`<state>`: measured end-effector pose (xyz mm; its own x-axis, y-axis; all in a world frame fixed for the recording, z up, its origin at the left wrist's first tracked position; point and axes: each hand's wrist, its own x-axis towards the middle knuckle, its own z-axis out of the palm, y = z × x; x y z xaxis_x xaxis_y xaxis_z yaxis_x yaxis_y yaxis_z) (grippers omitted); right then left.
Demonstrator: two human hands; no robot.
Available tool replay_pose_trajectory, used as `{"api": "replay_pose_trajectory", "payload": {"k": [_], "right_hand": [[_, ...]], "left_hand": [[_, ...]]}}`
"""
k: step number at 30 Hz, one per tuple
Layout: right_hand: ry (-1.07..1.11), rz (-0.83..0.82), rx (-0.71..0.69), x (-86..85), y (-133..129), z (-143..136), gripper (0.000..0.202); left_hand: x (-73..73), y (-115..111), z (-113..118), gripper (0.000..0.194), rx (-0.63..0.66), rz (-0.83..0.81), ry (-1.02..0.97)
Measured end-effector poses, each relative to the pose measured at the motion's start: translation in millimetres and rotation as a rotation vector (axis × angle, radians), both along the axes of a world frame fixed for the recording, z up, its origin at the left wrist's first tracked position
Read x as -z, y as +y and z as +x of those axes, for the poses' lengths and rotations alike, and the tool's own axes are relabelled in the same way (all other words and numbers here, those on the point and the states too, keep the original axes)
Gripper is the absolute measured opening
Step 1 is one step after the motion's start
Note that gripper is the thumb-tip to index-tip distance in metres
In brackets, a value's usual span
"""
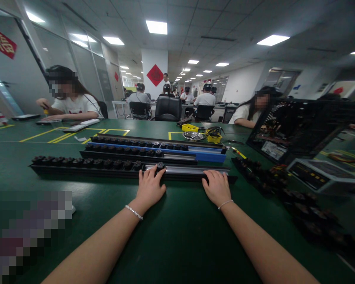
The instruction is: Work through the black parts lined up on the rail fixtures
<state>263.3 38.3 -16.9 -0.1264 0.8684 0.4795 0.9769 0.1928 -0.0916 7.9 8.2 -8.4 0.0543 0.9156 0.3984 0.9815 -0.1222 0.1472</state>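
A long black rail point(85, 171) lies across the green table, with several dark round parts along its left half and a bare silvery channel to the right. My left hand point(150, 185) is at the rail's middle, its thumb and fingers closed round one dark round part point(160, 166). On the rail's right end rests my right hand point(218, 185), fingers spread over the front edge and no part visible in it. Behind lie a shorter black rail point(177, 156) and a blue rail point(207, 157), both bearing similar round parts.
Many loose dark parts point(301, 205) spread over the right side, beside a metal power supply box point(322, 173) and an open black computer case point(298, 126). Yellow trays point(190, 127) and a metal dish point(193, 135) stand behind the rails. People sit across the table.
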Motion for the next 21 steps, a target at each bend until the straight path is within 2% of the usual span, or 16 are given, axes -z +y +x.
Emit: {"api": "replay_pose_trajectory", "payload": {"k": [3,6,15,21], "right_hand": [[-0.011,0.021,0.005,-1.1,-1.2,-3.4,0.039],[-0.003,0.045,-0.055,-4.0,-1.2,-13.9,0.044],[0.251,-0.058,-0.227,-17.9,9.9,-81.8,0.047],[0.371,-0.153,-0.207,-25.5,11.2,-113.4,0.045]], "left_hand": [[0.7,-0.6,-0.2,0.058,0.022,0.018,0.02],[0.4,-1.2,0.1,0.059,0.027,0.016,0.023],[-2.3,-3.0,0.9,0.06,0.026,-0.007,0.018],[-2.9,-3.1,1.7,0.061,0.039,-0.032,0.007]]}}
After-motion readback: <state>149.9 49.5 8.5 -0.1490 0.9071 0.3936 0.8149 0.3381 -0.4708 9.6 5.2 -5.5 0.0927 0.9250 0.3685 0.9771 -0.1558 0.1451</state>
